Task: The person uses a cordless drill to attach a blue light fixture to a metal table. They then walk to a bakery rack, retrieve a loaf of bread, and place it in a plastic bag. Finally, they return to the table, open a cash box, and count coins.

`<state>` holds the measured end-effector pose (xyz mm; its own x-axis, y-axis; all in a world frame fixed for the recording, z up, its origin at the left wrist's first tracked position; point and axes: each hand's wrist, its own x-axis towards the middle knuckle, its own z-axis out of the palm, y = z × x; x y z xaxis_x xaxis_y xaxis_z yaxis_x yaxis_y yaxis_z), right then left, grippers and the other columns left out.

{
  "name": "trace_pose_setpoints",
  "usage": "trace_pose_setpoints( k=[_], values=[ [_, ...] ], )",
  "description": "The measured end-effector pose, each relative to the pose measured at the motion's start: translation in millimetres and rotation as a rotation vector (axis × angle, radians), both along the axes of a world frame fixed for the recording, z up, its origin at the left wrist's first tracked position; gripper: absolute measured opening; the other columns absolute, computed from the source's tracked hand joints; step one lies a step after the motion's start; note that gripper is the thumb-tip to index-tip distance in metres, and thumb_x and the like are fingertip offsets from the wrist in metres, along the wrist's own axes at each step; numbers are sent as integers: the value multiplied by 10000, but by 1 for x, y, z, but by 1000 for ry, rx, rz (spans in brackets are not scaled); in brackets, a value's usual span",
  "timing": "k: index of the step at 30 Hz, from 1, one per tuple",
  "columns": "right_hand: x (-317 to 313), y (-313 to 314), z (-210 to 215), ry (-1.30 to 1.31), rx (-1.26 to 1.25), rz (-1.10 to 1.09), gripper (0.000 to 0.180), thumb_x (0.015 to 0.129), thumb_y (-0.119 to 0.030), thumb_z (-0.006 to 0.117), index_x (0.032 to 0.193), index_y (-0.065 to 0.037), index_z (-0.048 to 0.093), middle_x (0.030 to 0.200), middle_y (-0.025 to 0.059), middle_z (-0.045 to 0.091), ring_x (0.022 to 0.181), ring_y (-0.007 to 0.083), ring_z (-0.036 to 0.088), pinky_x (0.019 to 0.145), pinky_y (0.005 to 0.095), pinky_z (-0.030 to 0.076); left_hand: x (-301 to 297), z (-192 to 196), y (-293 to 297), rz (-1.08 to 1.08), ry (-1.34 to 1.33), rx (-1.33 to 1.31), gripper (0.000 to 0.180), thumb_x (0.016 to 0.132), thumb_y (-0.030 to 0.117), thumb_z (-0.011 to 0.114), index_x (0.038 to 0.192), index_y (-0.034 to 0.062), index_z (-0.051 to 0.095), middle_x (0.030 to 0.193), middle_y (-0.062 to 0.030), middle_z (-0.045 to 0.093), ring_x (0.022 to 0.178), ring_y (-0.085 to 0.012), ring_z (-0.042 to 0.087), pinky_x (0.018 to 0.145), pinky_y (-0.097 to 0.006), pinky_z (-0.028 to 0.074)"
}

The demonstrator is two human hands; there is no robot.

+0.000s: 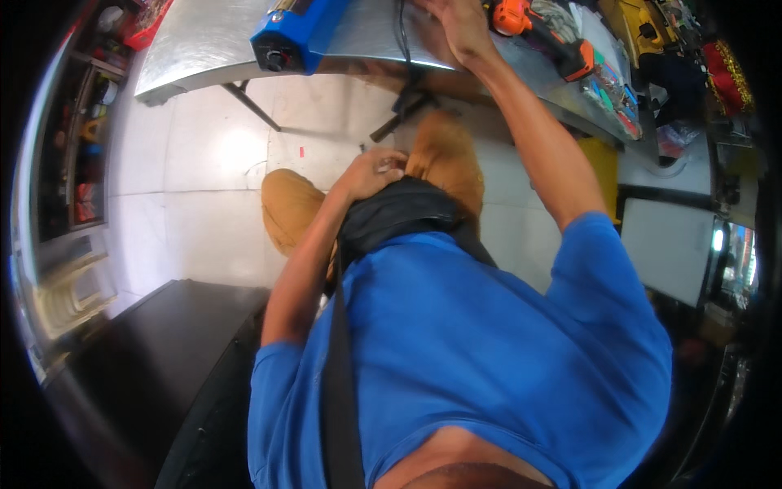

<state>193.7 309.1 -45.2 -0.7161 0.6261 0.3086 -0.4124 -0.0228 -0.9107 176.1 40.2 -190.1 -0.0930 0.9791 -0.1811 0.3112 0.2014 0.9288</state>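
Observation:
My left hand (375, 173) rests in my lap against a black waist pouch (399, 212). Its fingers are curled in, and I cannot make out whether anything is between them. My right arm reaches over the metal table (199, 41), with the right hand (463, 31) at the top edge of the view. Most of that hand's fingers run out of the picture, so what they touch is hidden. Just right of it lies an orange and black cordless drill (544, 37). To its left are a dark cable (403, 37) and a blue box with a black knob (300, 39).
Small packaged pieces (611, 98) lie along the table's right side, near a yellow case (639, 33). A dark cabinet (155, 367) stands at my lower left, and shelves (85, 147) line the far left. White floor tiles (220, 155) show under the table.

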Motion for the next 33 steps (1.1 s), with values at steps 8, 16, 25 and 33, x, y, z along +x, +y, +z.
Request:
trace_pose_setpoints(
  k=[8,16,25,33],
  values=[
    [54,-34,11,-415,799,-408,270,898,-85,527,1134,-17,640,1024,152,692,912,263,689,833,372,534,10,-4,-42,238,-228,-209,439,944,317,668,1256,11,626,1245,-178,648,1126,-281,625,996,-377,476],
    [154,12,25,-529,1236,-712,263,850,-22,596,1101,-28,674,1106,151,682,1063,341,624,939,424,497,7,93,-18,154,157,184,285,898,134,684,1158,16,675,1072,-157,710,997,-252,677,896,-353,512],
    [150,42,22,-682,1192,-609,229,848,-99,650,1052,-19,714,1008,152,673,959,359,590,890,434,468,-75,159,223,474,1105,648,305,893,183,621,1138,11,678,1074,-236,684,971,-390,660,863,-442,519],
    [168,34,24,-576,1204,-614,98,871,-125,646,941,-58,633,879,113,617,873,320,573,795,439,433,-81,165,230,405,1088,372,238,896,195,631,1025,12,711,1037,-228,690,964,-376,672,838,-434,523]
  ],
)
